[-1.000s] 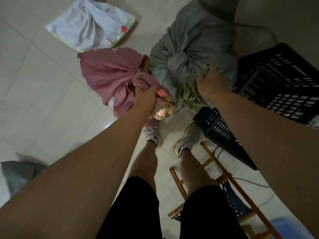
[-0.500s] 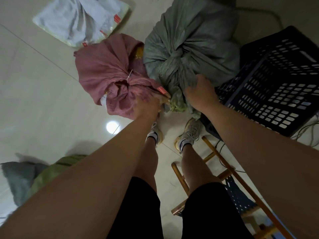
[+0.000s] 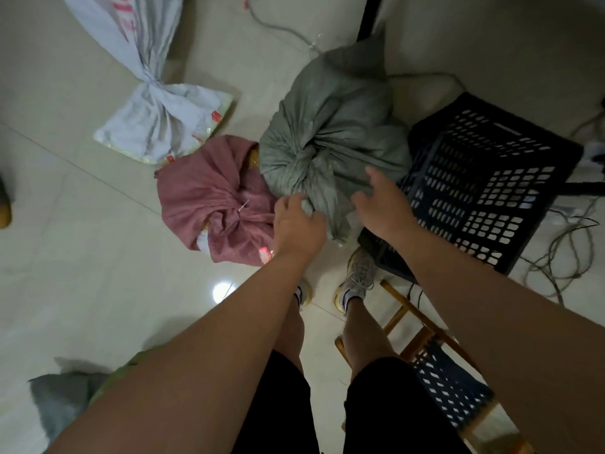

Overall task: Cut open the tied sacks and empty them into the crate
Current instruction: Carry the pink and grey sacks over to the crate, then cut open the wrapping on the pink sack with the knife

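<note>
A grey-green tied sack stands on the floor ahead of my feet, its neck bunched toward me. My left hand pinches the loose end of that neck. My right hand hovers with spread fingers just right of the neck, over the sack's lower edge, holding nothing. A pink tied sack sits left of the grey one, touching it. A white tied sack lies farther back on the left. The black slotted crate stands to the right, against the grey sack.
A wooden stool with a blue woven seat stands just right of my legs. Cables trail on the floor right of the crate. Grey and green cloth lies at the lower left. The floor is pale tile.
My left hand let go of the pink sack and moved right onto the grey sack's neck. My right hand released the grey sack and opened. The view pulled back.
</note>
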`<state>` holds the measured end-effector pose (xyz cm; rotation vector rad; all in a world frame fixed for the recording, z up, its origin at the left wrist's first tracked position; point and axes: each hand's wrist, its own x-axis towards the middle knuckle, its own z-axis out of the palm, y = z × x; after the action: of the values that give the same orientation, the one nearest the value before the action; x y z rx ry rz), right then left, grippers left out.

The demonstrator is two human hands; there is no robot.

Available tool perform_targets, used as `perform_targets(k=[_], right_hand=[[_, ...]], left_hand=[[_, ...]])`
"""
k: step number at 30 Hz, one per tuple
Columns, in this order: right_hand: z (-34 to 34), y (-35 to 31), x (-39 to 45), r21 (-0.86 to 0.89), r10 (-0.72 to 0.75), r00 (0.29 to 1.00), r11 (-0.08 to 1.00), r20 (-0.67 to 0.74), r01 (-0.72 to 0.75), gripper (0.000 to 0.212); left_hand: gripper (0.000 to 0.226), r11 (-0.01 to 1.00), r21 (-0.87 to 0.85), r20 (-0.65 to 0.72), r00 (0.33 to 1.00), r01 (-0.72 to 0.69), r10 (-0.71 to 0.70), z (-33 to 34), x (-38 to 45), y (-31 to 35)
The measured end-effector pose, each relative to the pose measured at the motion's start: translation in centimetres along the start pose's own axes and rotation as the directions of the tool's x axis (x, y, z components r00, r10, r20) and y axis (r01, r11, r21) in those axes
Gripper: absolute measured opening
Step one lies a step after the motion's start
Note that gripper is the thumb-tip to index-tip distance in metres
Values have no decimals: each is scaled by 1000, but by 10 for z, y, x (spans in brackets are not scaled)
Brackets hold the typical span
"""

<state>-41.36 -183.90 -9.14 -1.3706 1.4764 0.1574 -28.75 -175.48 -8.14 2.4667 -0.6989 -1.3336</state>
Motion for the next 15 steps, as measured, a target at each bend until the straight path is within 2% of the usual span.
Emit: perform_targets(k=[6, 10, 15], right_hand=[[-78, 5, -40, 81, -73, 982, 993, -173, 88, 73], [-140, 26, -66, 86, -61, 944, 992, -324, 94, 61], [-214, 59, -100, 135, -18, 882, 987, -471, 92, 57]], left_hand=[[50, 928, 77, 78, 930, -364, 358, 22, -46, 93], [49, 841, 100, 158, 843, -532, 515, 49, -76, 156], [50, 716, 148, 250, 726, -682, 641, 86, -118, 227]])
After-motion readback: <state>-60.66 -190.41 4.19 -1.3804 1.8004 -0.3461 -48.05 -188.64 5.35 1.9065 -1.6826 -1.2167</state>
